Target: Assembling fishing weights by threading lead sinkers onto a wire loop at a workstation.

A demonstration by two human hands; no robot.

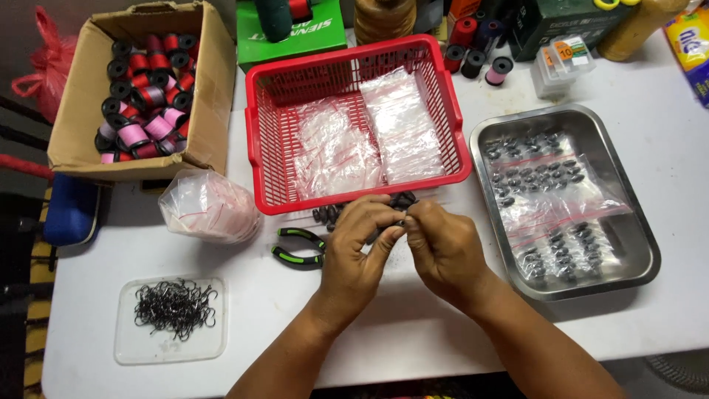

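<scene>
Between red basket (258,140) and table edge, left hand (360,247) meets right hand (441,247).

So the basket (358,118) sits mid-table for me. Left of it, the box (140,89) with spools (144,96) in it; right of it, the tray (565,199). Just in front: pliers (299,247) and small weights (329,214). Further front-left, hooks (175,307) on a lid (125,347).
</scene>
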